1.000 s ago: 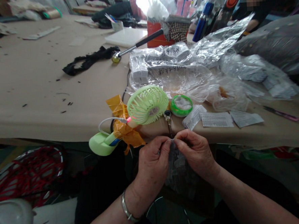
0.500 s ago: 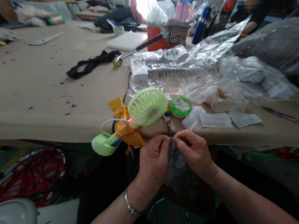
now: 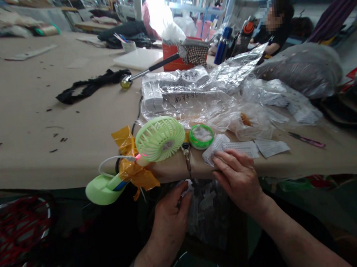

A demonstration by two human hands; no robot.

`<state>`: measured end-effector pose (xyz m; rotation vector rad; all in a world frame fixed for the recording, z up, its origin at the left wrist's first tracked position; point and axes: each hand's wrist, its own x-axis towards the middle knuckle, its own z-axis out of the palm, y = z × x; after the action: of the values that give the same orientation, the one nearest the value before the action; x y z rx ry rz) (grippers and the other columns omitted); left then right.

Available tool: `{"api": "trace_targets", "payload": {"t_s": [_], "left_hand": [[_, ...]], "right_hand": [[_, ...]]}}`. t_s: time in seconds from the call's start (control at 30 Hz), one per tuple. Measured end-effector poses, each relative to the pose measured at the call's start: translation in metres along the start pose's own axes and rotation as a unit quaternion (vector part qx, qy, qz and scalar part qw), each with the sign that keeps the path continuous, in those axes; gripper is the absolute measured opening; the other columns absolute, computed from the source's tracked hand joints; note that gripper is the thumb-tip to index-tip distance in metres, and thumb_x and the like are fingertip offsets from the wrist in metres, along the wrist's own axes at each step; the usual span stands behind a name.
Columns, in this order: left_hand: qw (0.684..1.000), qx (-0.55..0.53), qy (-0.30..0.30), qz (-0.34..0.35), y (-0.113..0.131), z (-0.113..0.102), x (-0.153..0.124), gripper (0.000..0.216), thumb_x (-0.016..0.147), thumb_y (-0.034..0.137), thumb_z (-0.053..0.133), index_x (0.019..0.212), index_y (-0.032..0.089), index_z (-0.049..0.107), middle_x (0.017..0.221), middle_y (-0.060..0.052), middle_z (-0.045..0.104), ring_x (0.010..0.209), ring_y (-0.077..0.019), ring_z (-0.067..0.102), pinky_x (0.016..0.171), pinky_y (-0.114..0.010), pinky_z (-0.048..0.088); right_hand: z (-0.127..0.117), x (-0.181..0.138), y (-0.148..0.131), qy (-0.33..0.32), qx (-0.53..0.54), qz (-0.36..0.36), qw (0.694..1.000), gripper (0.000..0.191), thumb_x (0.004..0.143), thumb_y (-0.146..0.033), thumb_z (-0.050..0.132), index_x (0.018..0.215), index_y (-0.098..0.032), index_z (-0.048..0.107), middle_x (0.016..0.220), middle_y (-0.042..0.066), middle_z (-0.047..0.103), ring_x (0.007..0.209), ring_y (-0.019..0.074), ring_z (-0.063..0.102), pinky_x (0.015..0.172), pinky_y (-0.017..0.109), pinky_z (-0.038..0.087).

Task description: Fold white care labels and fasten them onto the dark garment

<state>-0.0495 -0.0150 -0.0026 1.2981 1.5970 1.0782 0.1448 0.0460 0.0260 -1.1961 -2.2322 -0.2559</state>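
My left hand (image 3: 170, 218) is below the table edge, its fingers closed on the top of a clear plastic bag (image 3: 208, 212) of small white pieces in my lap. Up at the table's front edge, my right hand (image 3: 237, 177) lies with fingers stretched out flat. Its fingertips touch a small stack of white printed labels (image 3: 224, 146). A small metal fitting (image 3: 186, 154) hangs at the edge between my hands. Beside it sit a light green fan (image 3: 160, 138) taped with yellow tape and a green-rimmed round dish (image 3: 201, 135).
Crumpled clear plastic bags (image 3: 200, 96) with label bundles cover the table middle. A black fabric strip (image 3: 87, 86), a black-handled tool (image 3: 150, 68), a red box (image 3: 176, 55) and scissors (image 3: 307, 139) lie further off. A person (image 3: 273, 27) sits at the far right.
My hands came apart. The right hand rose from the bag to the labels on the table edge, and the left hand dropped lower on the bag. The view shifted right.
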Motion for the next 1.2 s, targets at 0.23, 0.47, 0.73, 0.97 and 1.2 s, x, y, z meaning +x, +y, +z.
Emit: {"api": "trace_targets", "payload": {"t_s": [0.23,0.47,0.73,0.97,1.2], "left_hand": [[0.991,-0.1,-0.039,-0.075,0.011,0.015,-0.004,0.01,0.076,0.021,0.062,0.075,0.02,0.072,0.073,-0.002,0.072,0.071,-0.0171,0.064,0.069,-0.026,0.047],[0.804,-0.499,-0.177,-0.269,0.046,0.041,0.007,0.025,0.08,0.035,0.063,0.087,0.012,0.068,0.077,-0.005,0.068,0.064,-0.0116,0.062,0.061,-0.024,0.05],[0.822,-0.459,-0.163,-0.295,0.059,0.054,0.018,0.009,0.079,0.017,0.064,0.083,0.009,0.065,0.069,-0.004,0.067,0.057,-0.0107,0.061,0.054,-0.022,0.05],[0.868,-0.355,-0.145,-0.315,0.056,0.057,0.014,0.011,0.083,0.019,0.058,0.088,0.01,0.062,0.065,-0.006,0.068,0.053,-0.0119,0.062,0.055,-0.023,0.05],[0.865,-0.353,-0.151,-0.324,0.064,0.055,0.015,0.012,0.084,0.017,0.055,0.087,0.008,0.062,0.065,-0.008,0.068,0.052,-0.0126,0.061,0.055,-0.025,0.051]], "right_hand": [[0.001,-0.003,0.006,0.042,0.071,-0.03,0.996,0.017,0.084,-0.014,0.06,0.096,-0.023,0.068,0.1,0.001,0.073,0.1,0.0193,0.063,0.092,0.037,0.042],[-0.015,-0.027,-0.004,0.055,0.178,-0.084,0.979,0.016,0.086,-0.017,0.058,0.094,-0.026,0.068,0.096,0.001,0.074,0.103,0.0201,0.063,0.095,0.043,0.043],[-0.025,-0.03,0.013,0.038,0.142,-0.068,0.987,0.023,0.087,-0.014,0.054,0.107,-0.022,0.064,0.101,0.006,0.07,0.104,0.0208,0.059,0.092,0.041,0.047],[-0.021,-0.019,0.041,-0.008,-0.044,0.026,0.999,0.022,0.089,-0.023,0.053,0.105,-0.015,0.066,0.104,0.01,0.068,0.101,0.026,0.057,0.092,0.042,0.047],[-0.019,-0.023,0.044,0.036,0.024,0.007,0.999,0.013,0.086,-0.013,0.056,0.091,-0.017,0.068,0.092,0.006,0.071,0.094,0.0203,0.062,0.088,0.036,0.049]]}}
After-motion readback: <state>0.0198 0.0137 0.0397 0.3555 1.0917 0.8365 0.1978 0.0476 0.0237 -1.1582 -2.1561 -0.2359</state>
